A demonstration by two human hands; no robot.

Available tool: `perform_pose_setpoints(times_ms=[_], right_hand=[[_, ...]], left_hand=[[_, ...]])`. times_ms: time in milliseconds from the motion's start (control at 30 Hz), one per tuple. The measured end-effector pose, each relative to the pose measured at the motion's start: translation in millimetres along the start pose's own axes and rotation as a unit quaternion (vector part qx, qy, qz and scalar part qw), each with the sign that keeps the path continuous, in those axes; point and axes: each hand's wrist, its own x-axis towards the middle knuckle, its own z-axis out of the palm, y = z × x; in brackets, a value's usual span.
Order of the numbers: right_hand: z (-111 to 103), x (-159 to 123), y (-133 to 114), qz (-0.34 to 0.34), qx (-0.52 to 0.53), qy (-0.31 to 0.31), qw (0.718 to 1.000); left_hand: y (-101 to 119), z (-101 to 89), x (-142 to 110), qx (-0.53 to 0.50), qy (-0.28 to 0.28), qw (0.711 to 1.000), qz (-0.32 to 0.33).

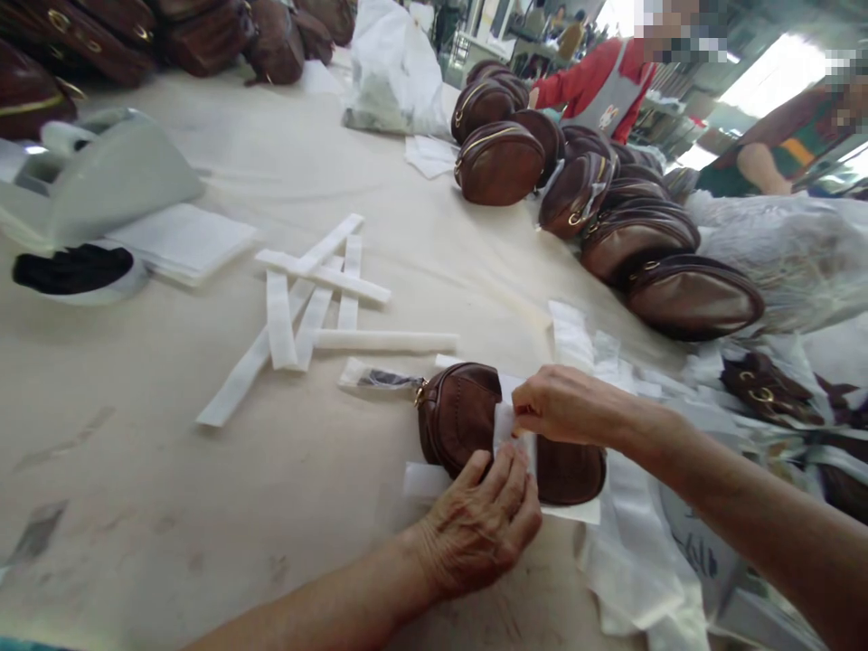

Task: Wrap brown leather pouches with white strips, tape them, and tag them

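Note:
A small brown leather bag (457, 407) lies on the table in front of me, with a white strip (503, 423) across its middle. My right hand (560, 404) is closed in a pinch on the strip from above. From the near side, my left hand (483, 515) has its bent fingers pressed together on the strip's lower part and the bag's edge. White paper (573, 514) shows beneath the bag. A clear-wrapped dark tag (383, 378) extends from the bag's gold-coloured clasp to the left. The fingertips partly hide the strip.
Several loose white strips (386, 341) lie crossed beyond the bag. A tape dispenser (115, 172) stands left beside white sheets (193, 237). Brown bags (498, 163) are piled at the far right, others (203, 36) at the far left. A person in red sleeves (583, 86) stands across the table.

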Motion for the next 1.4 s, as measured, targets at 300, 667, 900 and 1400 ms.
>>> perform_pose_setpoints(times_ms=[300,667,900,1400], right_hand=[[25.6,27.1,48.4,0.004,0.301,0.029,0.953],[66.4,-11.4,32.5,0.072,0.33,0.338,0.878],[129.0,-48.7,-53.1,-0.043,0.139,0.512,0.847],[146.1,-67.9,-0.5,0.299,0.569,0.415,0.644]], left_hand=[[2.7,3.3,-2.3,-0.006,-0.001,1.0,-0.01],[1.2,8.7,-2.2,-0.008,0.055,0.998,-0.011],[3.6,7.7,-0.2,-0.072,0.125,0.989,-0.023],[-67.7,-35.1,6.2,-0.489,0.069,0.59,-0.639]])
